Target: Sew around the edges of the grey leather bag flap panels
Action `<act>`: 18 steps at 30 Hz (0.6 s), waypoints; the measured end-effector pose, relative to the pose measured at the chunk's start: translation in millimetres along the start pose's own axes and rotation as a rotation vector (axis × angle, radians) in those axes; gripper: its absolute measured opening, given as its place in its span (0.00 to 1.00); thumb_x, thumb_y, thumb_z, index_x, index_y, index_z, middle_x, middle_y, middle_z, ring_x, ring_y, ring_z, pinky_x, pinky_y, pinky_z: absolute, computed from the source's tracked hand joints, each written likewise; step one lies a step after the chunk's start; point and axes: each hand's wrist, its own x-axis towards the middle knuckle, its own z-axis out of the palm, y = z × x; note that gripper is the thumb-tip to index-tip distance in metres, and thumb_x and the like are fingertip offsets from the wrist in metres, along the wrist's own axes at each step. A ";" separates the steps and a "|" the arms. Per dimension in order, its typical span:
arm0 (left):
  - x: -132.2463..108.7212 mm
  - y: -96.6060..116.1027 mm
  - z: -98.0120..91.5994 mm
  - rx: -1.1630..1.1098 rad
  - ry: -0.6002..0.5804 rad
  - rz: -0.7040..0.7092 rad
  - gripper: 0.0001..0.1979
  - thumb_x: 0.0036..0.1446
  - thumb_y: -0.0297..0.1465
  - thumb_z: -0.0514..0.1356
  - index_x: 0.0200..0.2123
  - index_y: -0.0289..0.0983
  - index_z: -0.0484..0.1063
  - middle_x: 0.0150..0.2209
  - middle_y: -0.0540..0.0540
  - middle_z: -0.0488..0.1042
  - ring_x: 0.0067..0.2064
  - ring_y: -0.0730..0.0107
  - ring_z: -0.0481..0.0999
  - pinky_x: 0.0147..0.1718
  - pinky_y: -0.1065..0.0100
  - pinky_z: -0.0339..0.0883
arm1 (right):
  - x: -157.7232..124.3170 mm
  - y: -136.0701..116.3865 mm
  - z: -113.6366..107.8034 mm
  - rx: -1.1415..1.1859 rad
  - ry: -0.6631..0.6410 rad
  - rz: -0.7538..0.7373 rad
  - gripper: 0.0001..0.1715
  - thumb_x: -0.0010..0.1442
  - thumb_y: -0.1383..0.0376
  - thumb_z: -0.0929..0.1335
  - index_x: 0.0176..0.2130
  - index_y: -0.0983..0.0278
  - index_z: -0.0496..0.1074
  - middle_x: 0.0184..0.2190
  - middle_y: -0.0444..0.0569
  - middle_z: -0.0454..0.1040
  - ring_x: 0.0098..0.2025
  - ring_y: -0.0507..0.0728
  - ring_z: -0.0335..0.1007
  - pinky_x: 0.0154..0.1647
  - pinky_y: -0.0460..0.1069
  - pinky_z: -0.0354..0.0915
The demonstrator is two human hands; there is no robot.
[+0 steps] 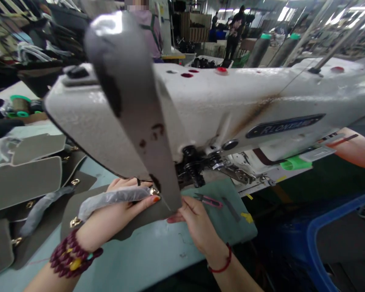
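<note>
Below the sewing machine (200, 97), left hand (126, 210) spread palm-down on grey panel (153, 213), right hand (197, 223) seemingly pinching its edge

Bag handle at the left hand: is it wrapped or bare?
Wrapped: crinkled, translucent plastic covers the bag handle, with gold-coloured metal fittings showing at its ends.

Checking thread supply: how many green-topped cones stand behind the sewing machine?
2: left cone and right cone, side by side behind the sewing machine. More may be hidden behind it.
</note>
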 end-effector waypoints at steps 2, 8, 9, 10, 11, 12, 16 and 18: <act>1.9 4.0 -5.0 0.010 -0.015 0.010 0.27 0.64 0.47 0.43 0.35 0.42 0.79 0.35 0.40 0.78 0.39 0.53 0.74 0.40 0.54 0.64 | -0.4 -0.7 -0.1 -0.044 -0.015 -0.035 0.23 0.63 0.48 0.65 0.37 0.64 0.77 0.31 0.47 0.76 0.31 0.56 0.75 0.35 0.49 0.73; 4.6 9.6 -10.6 0.045 -0.058 0.000 0.28 0.64 0.47 0.42 0.34 0.42 0.79 0.34 0.39 0.77 0.39 0.51 0.73 0.39 0.53 0.65 | -0.9 -3.1 2.1 -0.130 -0.072 -0.132 0.19 0.65 0.52 0.65 0.42 0.62 0.79 0.32 0.45 0.76 0.33 0.55 0.75 0.34 0.46 0.71; 4.6 9.9 -10.7 0.046 -0.069 -0.002 0.28 0.64 0.47 0.42 0.34 0.42 0.79 0.34 0.39 0.77 0.39 0.52 0.73 0.39 0.53 0.65 | -0.6 -3.0 3.0 -0.137 -0.071 -0.138 0.18 0.65 0.53 0.65 0.42 0.61 0.79 0.32 0.45 0.76 0.33 0.55 0.75 0.34 0.46 0.71; 4.7 10.2 -11.0 0.045 -0.078 -0.002 0.28 0.65 0.47 0.41 0.34 0.42 0.79 0.34 0.39 0.77 0.39 0.53 0.73 0.40 0.53 0.65 | -0.2 -2.4 4.1 -0.140 -0.064 -0.143 0.18 0.65 0.53 0.65 0.42 0.61 0.79 0.31 0.45 0.76 0.32 0.54 0.75 0.33 0.45 0.71; 4.7 10.4 -11.2 0.043 -0.084 0.001 0.28 0.65 0.47 0.41 0.35 0.42 0.78 0.35 0.40 0.77 0.39 0.53 0.73 0.40 0.53 0.64 | 0.3 -1.2 5.2 -0.137 -0.052 -0.148 0.18 0.65 0.54 0.65 0.42 0.61 0.79 0.30 0.45 0.76 0.30 0.54 0.75 0.32 0.45 0.70; 4.7 10.6 -11.5 0.043 -0.088 0.003 0.28 0.65 0.47 0.41 0.36 0.42 0.78 0.35 0.40 0.77 0.40 0.54 0.73 0.41 0.53 0.64 | 0.9 0.7 6.3 -0.131 -0.035 -0.151 0.17 0.65 0.55 0.65 0.41 0.61 0.80 0.29 0.44 0.76 0.29 0.53 0.74 0.31 0.44 0.70; 5.8 10.4 -11.9 0.076 -0.105 0.019 0.26 0.63 0.50 0.43 0.40 0.43 0.77 0.36 0.43 0.76 0.38 0.57 0.72 0.43 0.54 0.62 | 2.8 11.4 9.4 -0.110 0.051 -0.148 0.16 0.65 0.56 0.66 0.37 0.62 0.80 0.26 0.43 0.76 0.26 0.52 0.73 0.28 0.42 0.69; 7.5 10.5 -11.9 0.081 -0.104 0.030 0.24 0.62 0.50 0.47 0.39 0.44 0.77 0.34 0.45 0.75 0.36 0.59 0.71 0.43 0.56 0.61 | 3.2 15.7 9.8 -0.121 0.082 -0.141 0.17 0.64 0.56 0.66 0.35 0.62 0.80 0.26 0.44 0.76 0.25 0.52 0.73 0.28 0.43 0.69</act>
